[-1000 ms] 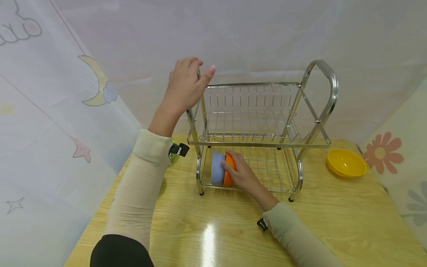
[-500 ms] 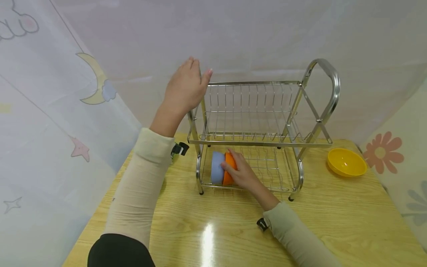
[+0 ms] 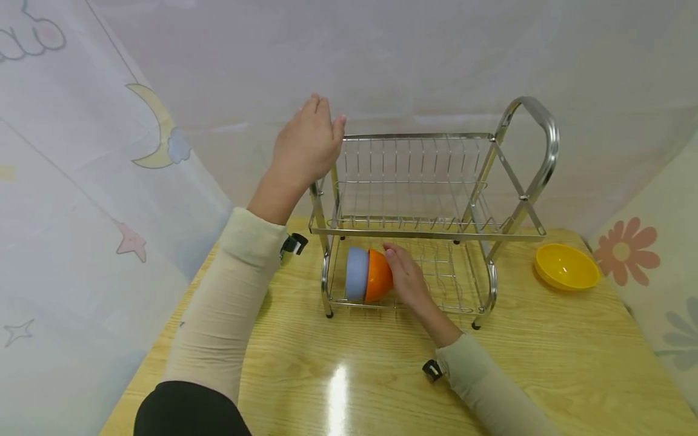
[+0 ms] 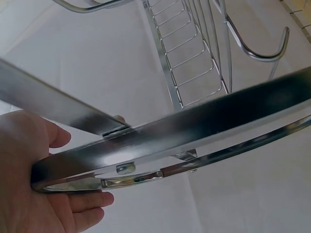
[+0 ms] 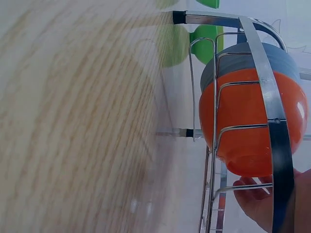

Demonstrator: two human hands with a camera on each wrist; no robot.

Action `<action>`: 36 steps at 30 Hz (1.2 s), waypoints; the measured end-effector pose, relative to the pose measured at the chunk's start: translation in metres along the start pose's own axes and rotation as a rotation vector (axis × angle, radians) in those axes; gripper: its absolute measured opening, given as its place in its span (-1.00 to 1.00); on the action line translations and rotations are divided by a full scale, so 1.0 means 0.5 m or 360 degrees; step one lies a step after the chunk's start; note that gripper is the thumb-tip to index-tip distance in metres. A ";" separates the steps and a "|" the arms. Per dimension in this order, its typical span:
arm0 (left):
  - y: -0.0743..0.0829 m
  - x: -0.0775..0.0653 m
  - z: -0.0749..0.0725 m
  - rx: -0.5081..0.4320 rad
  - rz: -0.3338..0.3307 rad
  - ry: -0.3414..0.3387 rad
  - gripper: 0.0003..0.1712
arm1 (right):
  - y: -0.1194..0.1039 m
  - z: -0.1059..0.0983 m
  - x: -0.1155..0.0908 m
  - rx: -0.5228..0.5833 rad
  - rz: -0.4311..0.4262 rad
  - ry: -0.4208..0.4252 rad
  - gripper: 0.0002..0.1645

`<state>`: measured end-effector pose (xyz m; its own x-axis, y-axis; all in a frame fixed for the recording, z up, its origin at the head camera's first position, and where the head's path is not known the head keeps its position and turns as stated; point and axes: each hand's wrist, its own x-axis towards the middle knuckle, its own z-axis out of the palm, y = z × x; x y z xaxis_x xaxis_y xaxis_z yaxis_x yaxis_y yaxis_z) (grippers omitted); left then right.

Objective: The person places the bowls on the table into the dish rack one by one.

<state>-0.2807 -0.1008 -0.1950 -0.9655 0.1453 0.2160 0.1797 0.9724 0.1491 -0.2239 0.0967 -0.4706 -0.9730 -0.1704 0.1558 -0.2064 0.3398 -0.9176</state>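
Observation:
A steel two-tier dish rack (image 3: 425, 235) stands on the table. My left hand (image 3: 308, 145) rests against the top of its left handle (image 4: 160, 136); in the left wrist view the thumb lies above the bar and the loosely extended fingers below it. On the lower tier a blue-grey bowl (image 3: 357, 274) and an orange bowl (image 3: 378, 276) stand on their sides, the orange one nested against the blue-grey one. My right hand (image 3: 408, 278) is beside the orange bowl's base, fingers extended and not wrapped round it. In the right wrist view its fingertips are just below that base.
A yellow bowl (image 3: 567, 266) sits on the table to the right of the rack. Green items (image 5: 203, 48) show beyond the rack in the right wrist view, mostly hidden by my left arm in the head view. Patterned cloth (image 3: 382, 66) hangs behind the table.
My right hand has let go of the orange bowl's rim and moved right, to its base. The orange bowl stays on the lower tier. My left hand's fingers have straightened at the handle.

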 end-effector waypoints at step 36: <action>0.021 0.004 0.017 0.0083 0.0018 0.0009 -0.21 | -0.055 -0.230 -0.184 -0.0413 -0.0382 0.0190 -0.43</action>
<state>-0.2821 -0.0890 -0.2011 -0.9624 0.1558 0.2227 0.1807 0.9788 0.0964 -0.1408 0.2093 -0.4175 -0.8957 -0.1698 0.4110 -0.4347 0.5290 -0.7288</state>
